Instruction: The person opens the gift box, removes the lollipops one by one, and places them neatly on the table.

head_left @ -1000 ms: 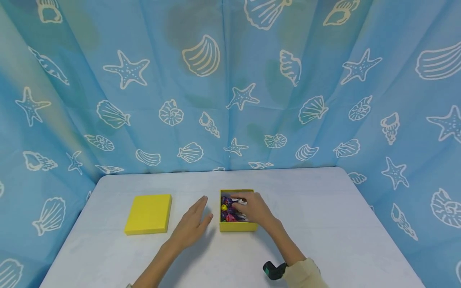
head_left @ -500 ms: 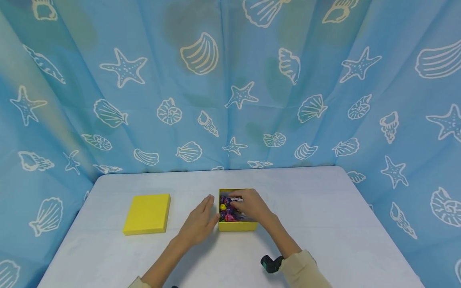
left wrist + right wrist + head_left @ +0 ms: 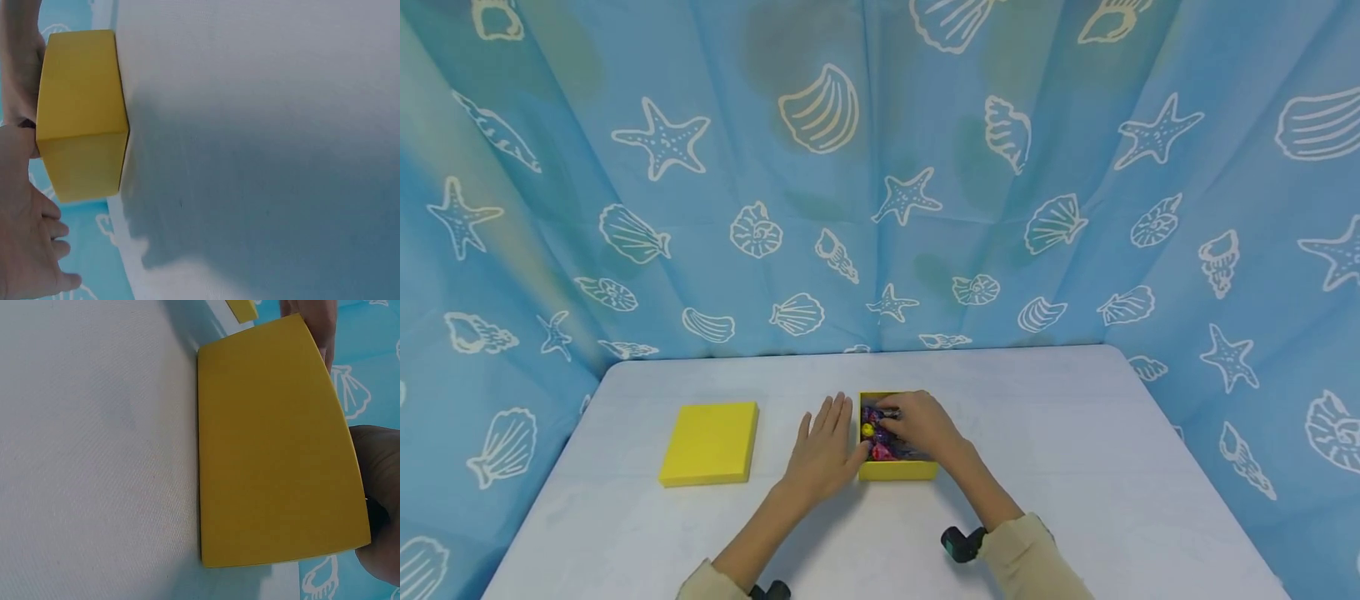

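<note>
A yellow box (image 3: 898, 472) stands uncovered on the white table. Inside it lie shiny wrapped candies (image 3: 880, 451), mostly dark purple, with one yellow and some pink. My right hand (image 3: 922, 423) reaches over the box's right wall, index finger and thumb down among the candies; whether they pinch one is hard to see. My left hand (image 3: 822, 454) is held flat at the box's left side, fingers straight and thumb at the rim. The left wrist view has the box's outer walls (image 3: 81, 94) beside the left hand (image 3: 31, 244); its yellow side (image 3: 281, 450) hides the contents in the right wrist view.
A square yellow lid (image 3: 709, 443) lies on the table (image 3: 1075, 467) left of the box. Behind the table hangs a blue curtain (image 3: 820, 192) with white shells and starfish. Small black devices (image 3: 961, 544) sit at both wrists.
My left hand has moved right, up to the box's left side, its thumb now at the rim. My right hand stays in the box, its index finger and thumb slightly shifted.
</note>
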The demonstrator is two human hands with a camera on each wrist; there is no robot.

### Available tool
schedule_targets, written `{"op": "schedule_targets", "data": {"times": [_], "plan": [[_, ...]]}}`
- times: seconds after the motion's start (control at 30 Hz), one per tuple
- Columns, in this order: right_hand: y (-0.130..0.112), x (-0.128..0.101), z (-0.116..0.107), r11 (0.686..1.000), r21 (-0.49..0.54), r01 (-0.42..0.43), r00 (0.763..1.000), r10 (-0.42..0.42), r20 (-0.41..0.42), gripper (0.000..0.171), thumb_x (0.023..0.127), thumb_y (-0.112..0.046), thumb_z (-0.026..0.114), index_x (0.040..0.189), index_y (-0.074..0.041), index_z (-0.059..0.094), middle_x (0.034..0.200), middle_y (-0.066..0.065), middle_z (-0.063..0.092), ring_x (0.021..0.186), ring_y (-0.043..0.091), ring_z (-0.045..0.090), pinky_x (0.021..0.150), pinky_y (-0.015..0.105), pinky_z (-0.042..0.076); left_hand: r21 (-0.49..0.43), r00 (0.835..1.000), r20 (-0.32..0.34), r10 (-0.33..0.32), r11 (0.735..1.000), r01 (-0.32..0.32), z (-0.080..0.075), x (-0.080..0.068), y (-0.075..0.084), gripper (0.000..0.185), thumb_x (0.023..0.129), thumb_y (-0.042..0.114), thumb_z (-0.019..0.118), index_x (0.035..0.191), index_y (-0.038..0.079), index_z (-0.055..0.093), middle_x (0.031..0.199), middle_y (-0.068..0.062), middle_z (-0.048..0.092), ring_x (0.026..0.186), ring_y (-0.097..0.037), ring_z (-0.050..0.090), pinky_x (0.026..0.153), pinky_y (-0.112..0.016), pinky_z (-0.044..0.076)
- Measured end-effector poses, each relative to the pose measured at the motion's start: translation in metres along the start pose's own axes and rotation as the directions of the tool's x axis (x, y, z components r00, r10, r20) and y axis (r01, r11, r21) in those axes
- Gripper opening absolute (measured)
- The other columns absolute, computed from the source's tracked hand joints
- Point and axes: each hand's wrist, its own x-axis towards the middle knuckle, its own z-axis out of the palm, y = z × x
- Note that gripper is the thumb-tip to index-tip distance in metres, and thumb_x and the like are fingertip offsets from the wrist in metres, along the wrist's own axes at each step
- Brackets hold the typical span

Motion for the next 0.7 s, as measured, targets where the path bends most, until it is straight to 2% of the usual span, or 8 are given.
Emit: {"op": "schedule_targets", "data": {"times": [0.17,0.4,0.7], "plan": [[-0.0015,0.0006,-0.0007,1.000,-0.011,-0.001,1.000,0.001,0.003,0.028,0.092,-0.021,0.074,0.117,-0.009,0.076,0.112,0.008,0.073,0.108,0.027,0.068,0.097,0.049,0.048,0.069,1.000,0.018,0.007,0.998,-0.008,0.0033,0.0036,0.0037,0.074,0.101,0.041,0.046,0.155,-0.004,0.025,0.163,-0.019,0.019,0.150,-0.035,0.013,0.116,-0.059,0.009],[-0.0040,0.0016,-0.0014,1.000,-0.022,-0.020,0.999,0.021,0.034,0.028,0.092,-0.022,0.074,0.117,-0.009,0.075,0.114,0.008,0.073,0.110,0.027,0.067,0.095,0.046,0.050,0.142,0.999,0.032,0.011,0.990,-0.016,0.0070,0.0056,0.0052,0.072,0.101,0.041,0.041,0.156,-0.003,0.024,0.163,-0.019,0.019,0.150,-0.035,0.012,0.116,-0.059,0.009],[-0.0030,0.0027,-0.0005,0.997,-0.071,-0.035,0.994,0.042,0.098,0.033,0.095,-0.026,0.070,0.124,-0.010,0.072,0.119,0.007,0.071,0.111,0.025,0.066,0.094,0.044,0.051,0.172,1.000,0.024,0.016,0.985,-0.020,0.0098,0.0050,0.0069,0.070,0.102,0.039,0.039,0.155,-0.005,0.024,0.163,-0.019,0.016,0.151,-0.034,0.010,0.117,-0.057,0.008]]}}
